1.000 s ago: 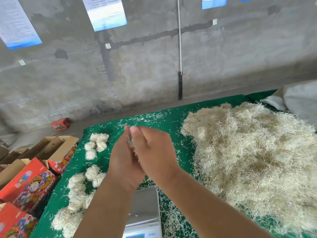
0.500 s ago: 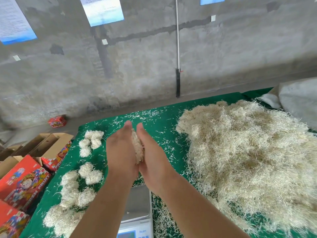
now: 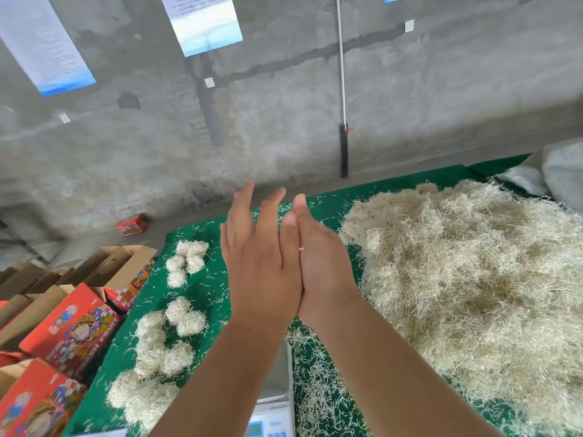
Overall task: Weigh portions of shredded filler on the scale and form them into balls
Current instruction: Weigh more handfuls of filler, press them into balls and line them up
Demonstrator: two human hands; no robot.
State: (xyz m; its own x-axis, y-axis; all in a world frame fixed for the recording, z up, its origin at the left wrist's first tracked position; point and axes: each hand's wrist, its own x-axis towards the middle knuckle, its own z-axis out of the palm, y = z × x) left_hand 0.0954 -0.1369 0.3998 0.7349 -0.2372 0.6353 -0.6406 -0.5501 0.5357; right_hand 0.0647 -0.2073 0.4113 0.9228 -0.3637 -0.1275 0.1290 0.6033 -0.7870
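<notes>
My left hand [image 3: 258, 263] and my right hand [image 3: 320, 263] are pressed flat together, palm to palm, fingers stretched forward, above the green cloth [image 3: 328, 197]. The portion of shredded filler between the palms is hidden; only a tiny fleck shows at the seam. Under my forearms sits the scale [image 3: 277, 386], its steel platform bare where it shows, its display at the bottom edge. A large pile of pale shredded filler [image 3: 473, 294] covers the right of the table. Several formed filler balls [image 3: 176, 329] lie in clusters on the left, with more filler balls [image 3: 189, 260] farther back.
Red printed cartons [image 3: 72, 329] and open brown cardboard boxes [image 3: 104, 269] stand left of the table. A small red box [image 3: 132, 225] lies on the floor by the concrete wall. A white sack [image 3: 561, 175] rests at the far right. Loose strands litter the cloth.
My palms have closed flat together over the filler wad that showed between them half a second ago. The left fingers now reach farther forward and spread.
</notes>
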